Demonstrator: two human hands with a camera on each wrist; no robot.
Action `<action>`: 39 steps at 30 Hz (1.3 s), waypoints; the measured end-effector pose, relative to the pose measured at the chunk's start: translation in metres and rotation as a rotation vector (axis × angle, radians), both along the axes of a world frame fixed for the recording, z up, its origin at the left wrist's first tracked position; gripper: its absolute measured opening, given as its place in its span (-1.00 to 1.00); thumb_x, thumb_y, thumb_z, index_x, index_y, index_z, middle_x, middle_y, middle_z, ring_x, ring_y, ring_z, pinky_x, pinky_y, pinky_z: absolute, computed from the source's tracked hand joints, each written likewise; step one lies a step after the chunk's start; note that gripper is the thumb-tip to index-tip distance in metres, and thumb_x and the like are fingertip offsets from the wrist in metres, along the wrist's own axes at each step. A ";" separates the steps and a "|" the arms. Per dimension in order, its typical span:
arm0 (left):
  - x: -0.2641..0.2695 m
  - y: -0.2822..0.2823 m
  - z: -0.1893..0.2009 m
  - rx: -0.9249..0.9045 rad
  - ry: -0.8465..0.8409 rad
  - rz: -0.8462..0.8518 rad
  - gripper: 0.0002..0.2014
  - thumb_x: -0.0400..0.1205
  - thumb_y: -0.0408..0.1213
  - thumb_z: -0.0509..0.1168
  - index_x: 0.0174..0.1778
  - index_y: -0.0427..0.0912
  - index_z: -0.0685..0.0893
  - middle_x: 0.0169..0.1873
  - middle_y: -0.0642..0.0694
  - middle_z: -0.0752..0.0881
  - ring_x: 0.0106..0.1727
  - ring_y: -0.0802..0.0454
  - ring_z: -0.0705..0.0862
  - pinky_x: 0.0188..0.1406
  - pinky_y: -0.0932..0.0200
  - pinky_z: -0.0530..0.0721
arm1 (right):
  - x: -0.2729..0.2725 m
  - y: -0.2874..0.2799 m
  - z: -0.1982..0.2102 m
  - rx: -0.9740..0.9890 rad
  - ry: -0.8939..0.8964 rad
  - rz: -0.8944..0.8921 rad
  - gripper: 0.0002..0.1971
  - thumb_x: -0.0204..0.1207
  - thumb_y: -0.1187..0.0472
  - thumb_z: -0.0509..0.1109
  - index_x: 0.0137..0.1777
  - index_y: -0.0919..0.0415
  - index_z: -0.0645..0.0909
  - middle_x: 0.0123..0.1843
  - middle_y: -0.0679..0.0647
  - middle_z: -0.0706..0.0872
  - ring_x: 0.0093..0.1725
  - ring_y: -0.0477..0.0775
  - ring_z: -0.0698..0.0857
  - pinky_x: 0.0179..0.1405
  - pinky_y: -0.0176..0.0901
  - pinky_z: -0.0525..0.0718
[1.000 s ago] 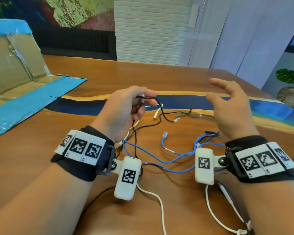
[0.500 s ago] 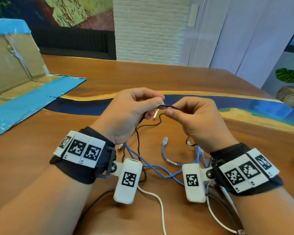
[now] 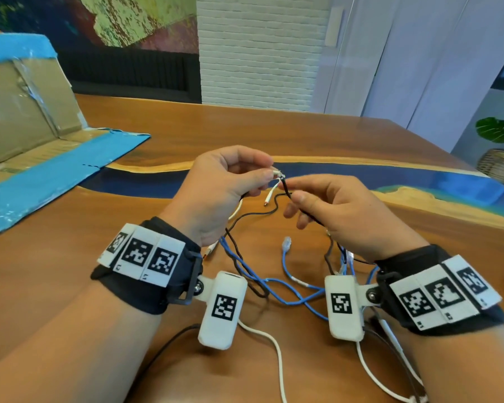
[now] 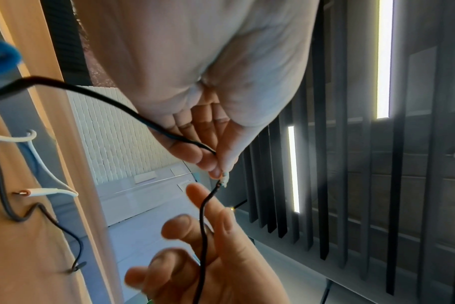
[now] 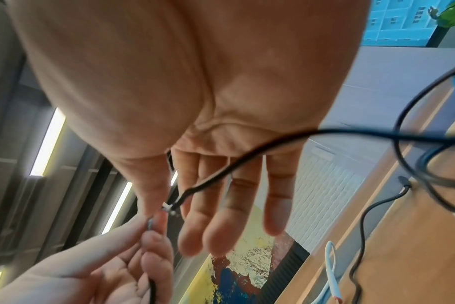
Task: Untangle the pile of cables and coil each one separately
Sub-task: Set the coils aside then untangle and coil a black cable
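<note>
A thin black cable (image 3: 253,215) rises from the tangle on the wooden table (image 3: 70,271) and hangs between my two raised hands. My left hand (image 3: 269,173) pinches it at a small pale end piece; the left wrist view shows that pinch (image 4: 220,166). Just to the right, my right hand (image 3: 296,191) pinches the same cable between thumb and forefinger, its other fingers loosely spread; the cable crosses the palm (image 5: 247,158). A blue network cable (image 3: 288,289) and a white cable (image 3: 271,344) lie looped under my wrists. A white plug (image 3: 269,196) shows below my left fingertips.
An opened cardboard box with blue tape (image 3: 26,112) lies at the far left of the table. A blue resin strip (image 3: 419,181) crosses the tabletop beyond my hands. A potted plant (image 3: 501,146) stands off the right edge.
My right hand, open and apart a second ago, came in and pinched the black cable beside my left fingertips. It has since drawn slightly right along the cable.
</note>
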State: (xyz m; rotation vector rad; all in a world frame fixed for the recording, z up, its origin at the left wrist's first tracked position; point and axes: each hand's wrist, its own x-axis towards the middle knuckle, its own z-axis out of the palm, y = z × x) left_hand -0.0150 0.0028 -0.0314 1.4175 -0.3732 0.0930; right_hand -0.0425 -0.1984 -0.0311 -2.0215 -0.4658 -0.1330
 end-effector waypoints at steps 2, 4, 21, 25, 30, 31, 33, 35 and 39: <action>0.000 0.000 -0.001 0.047 -0.007 -0.007 -0.85 0.55 -0.50 0.50 0.00 -0.25 0.81 -0.18 -0.18 0.83 -0.17 -0.03 0.74 -0.09 0.10 0.70 | 0.002 0.004 -0.004 0.056 -0.036 -0.030 -0.76 0.63 0.23 0.50 0.28 0.08 0.70 -0.19 0.09 0.86 -0.33 0.00 0.76 -0.29 -0.30 0.67; -0.001 -0.001 -0.002 0.090 -0.015 -0.033 -0.87 0.55 -0.47 0.52 -0.04 -0.19 0.82 -0.21 -0.17 0.82 -0.22 -0.06 0.70 -0.14 0.09 0.67 | 0.003 0.008 -0.008 0.069 -0.095 -0.066 -0.81 0.57 0.25 0.56 0.16 0.08 0.74 -0.28 0.09 0.81 -0.43 -0.09 0.69 -0.38 -0.33 0.61; 0.001 0.002 -0.001 0.365 -0.058 -0.004 -0.81 0.77 -0.25 0.33 0.05 -0.04 0.88 -0.45 -0.01 0.60 -0.37 0.06 0.55 -0.36 0.21 0.59 | -0.002 -0.017 0.017 -0.107 -0.222 -0.403 -0.31 0.56 0.32 0.34 0.66 -0.19 0.40 0.60 -0.19 0.53 0.46 -0.12 0.59 0.39 -0.32 0.55; 0.001 -0.002 -0.005 0.439 -0.074 0.016 -0.82 0.75 -0.20 0.36 0.01 0.06 0.90 -0.49 0.21 0.67 -0.36 0.13 0.56 -0.31 0.15 0.58 | -0.007 0.008 0.008 -0.130 -0.423 -0.486 -0.01 0.40 -0.03 0.37 0.81 -0.10 -0.06 0.83 -0.10 0.05 0.79 -0.11 0.04 0.74 0.37 0.05; 0.001 -0.002 -0.005 0.424 -0.045 0.026 -0.84 0.75 -0.21 0.37 0.05 0.00 0.89 -0.45 0.08 0.71 -0.34 0.09 0.66 -0.29 0.17 0.64 | -0.009 0.018 0.004 -0.355 -0.442 -0.486 -0.28 0.52 0.05 0.48 0.66 -0.33 0.35 0.84 -0.09 -0.04 0.81 0.04 -0.18 0.63 0.53 -0.30; 0.000 -0.002 -0.005 0.403 -0.035 0.007 -0.84 0.75 -0.22 0.37 0.07 -0.02 0.89 -0.42 0.02 0.72 -0.33 0.06 0.69 -0.28 0.14 0.65 | -0.009 0.018 0.004 -0.402 -0.430 -0.465 -0.39 0.56 0.04 0.47 0.60 -0.33 0.45 0.82 -0.14 0.07 0.81 0.02 -0.17 0.62 0.53 -0.34; -0.001 -0.001 -0.003 0.349 -0.025 -0.031 -0.85 0.74 -0.25 0.38 0.08 -0.07 0.88 -0.38 -0.08 0.73 -0.33 0.00 0.71 -0.27 0.10 0.66 | -0.008 0.018 0.004 -0.462 -0.352 -0.393 -0.55 0.64 -0.01 0.42 0.51 -0.34 0.54 0.64 -0.34 0.43 0.80 -0.06 -0.03 0.64 0.55 -0.39; -0.003 -0.001 -0.001 0.324 -0.033 -0.059 -0.87 0.72 -0.26 0.40 0.05 -0.10 0.88 -0.38 -0.13 0.74 -0.34 -0.03 0.71 -0.28 0.13 0.66 | -0.005 0.016 0.002 -0.440 -0.273 -0.317 -0.71 0.68 -0.03 0.38 0.33 -0.41 0.66 0.23 -0.46 0.72 0.67 -0.13 0.34 0.65 0.60 -0.25; -0.005 0.000 0.001 0.353 -0.043 -0.089 -0.86 0.71 -0.21 0.41 0.03 -0.12 0.88 -0.34 -0.13 0.80 -0.32 0.00 0.69 -0.44 0.40 0.56 | -0.004 0.006 0.004 -0.230 -0.329 -0.277 -0.77 0.69 0.04 0.41 -0.16 -0.26 0.81 -0.26 -0.22 0.82 -0.07 -0.22 0.76 0.44 0.29 0.53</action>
